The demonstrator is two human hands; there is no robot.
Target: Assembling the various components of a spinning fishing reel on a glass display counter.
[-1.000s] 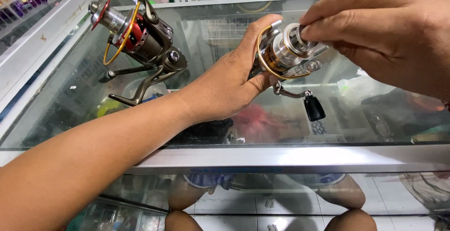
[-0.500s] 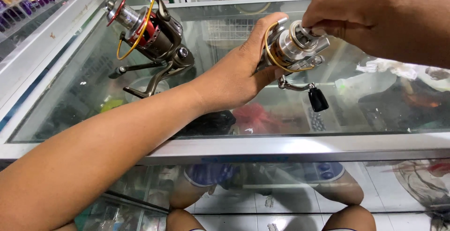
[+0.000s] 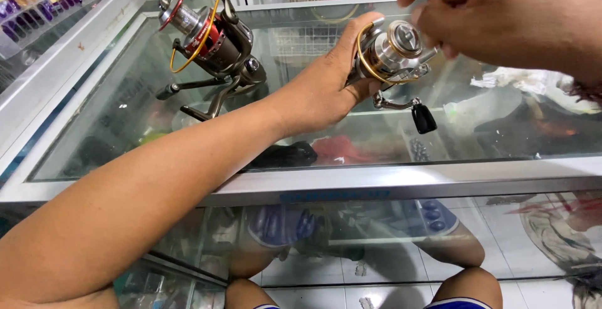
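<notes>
Gold-and-silver reel: sitting in the left hand above the glass counter, handle knob hanging below.
Change: right hand has been lifting off the spool top, leaving the cap exposed.
Grip: left fingers wrapping the reel body; right fingers loosely curled, holding nothing.
Nearby: red-and-black reel resting on the glass.

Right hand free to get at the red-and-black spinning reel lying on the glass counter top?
Probably yes. The right hand hovers at the silver-and-gold spinning reel, apparently holding nothing. The red-and-black spinning reel lies uncovered on the glass counter top, though the left hand sits between.
</notes>
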